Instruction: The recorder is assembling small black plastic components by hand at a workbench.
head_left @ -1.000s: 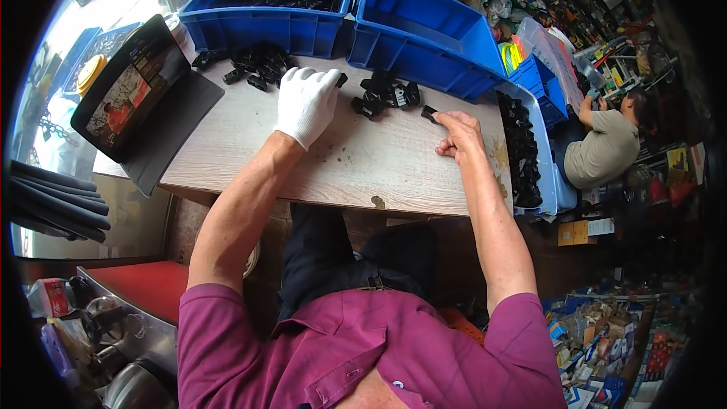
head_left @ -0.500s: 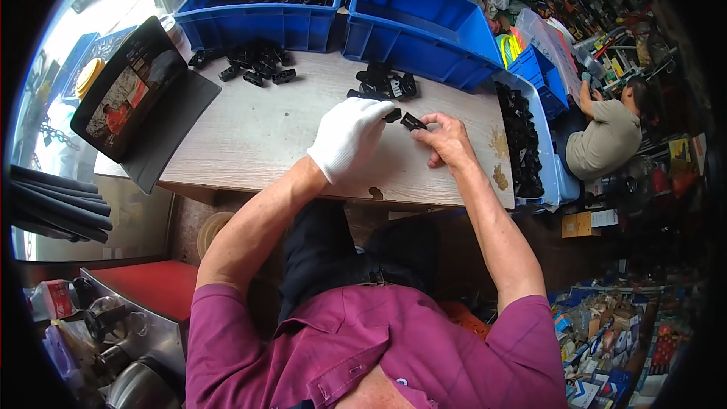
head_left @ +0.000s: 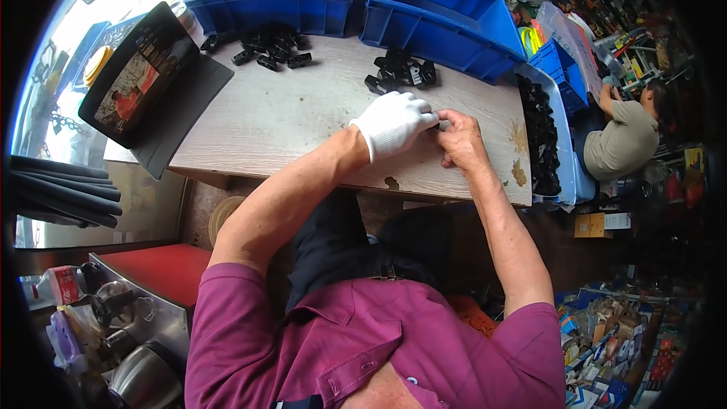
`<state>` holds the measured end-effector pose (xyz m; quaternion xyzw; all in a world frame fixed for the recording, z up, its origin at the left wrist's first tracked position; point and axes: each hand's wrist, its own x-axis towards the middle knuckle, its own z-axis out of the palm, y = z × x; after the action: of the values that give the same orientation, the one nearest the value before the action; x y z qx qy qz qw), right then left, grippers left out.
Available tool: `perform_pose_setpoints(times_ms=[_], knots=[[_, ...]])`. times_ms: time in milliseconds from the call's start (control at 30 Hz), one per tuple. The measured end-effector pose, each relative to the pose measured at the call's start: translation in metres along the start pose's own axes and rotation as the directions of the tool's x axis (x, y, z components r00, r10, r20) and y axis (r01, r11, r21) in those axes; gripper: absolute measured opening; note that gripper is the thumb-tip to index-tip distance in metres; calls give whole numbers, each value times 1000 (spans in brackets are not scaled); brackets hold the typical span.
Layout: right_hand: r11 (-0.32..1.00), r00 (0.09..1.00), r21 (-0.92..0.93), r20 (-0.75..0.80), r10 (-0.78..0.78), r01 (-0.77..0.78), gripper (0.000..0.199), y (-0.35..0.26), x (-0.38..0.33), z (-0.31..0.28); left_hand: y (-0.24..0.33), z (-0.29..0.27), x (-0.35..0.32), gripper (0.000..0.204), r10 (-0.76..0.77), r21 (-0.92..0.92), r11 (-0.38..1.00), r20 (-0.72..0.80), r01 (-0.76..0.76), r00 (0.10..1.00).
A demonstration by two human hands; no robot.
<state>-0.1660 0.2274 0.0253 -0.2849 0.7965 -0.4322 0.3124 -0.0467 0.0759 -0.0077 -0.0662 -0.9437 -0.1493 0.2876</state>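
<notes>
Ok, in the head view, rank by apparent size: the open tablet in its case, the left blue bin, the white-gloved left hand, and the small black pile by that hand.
1. left blue bin
2. tablet, a close second; nearness and rim bending blur this
3. left hand
4. black pile, much like the hand

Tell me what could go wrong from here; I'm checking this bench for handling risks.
1. The left hand in its white glove and the bare right hand meet over something small that is hidden between them, so a bare finger might get pinched.
2. Both hands work close to the table's front edge, so a dropped piece could fall off.
3. The pile of black parts lies loose just beyond the hands, and a sweep could scatter it.
</notes>
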Motion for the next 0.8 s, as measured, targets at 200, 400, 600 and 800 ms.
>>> perform_pose_setpoints(times_ms=[200,400,600,800], knots=[[999,1000,17,0,-28,28,28,7,1,-6,11,1,-10,36,-30,1,1000,-25,30,999],[999,999,23,17,-30,29,29,3,0,-2,14,1,-17,35,-76,39,996,-44,78,996],[1000,999,3,-33,-14,14,35,10,-3,-9,19,-31,-20,38,-161,19,986,-199,168,967],[975,998,215,-13,64,-60,35,5,-10,-24,-75,-74,-70,25,-370,498,675,-410,544,834]])
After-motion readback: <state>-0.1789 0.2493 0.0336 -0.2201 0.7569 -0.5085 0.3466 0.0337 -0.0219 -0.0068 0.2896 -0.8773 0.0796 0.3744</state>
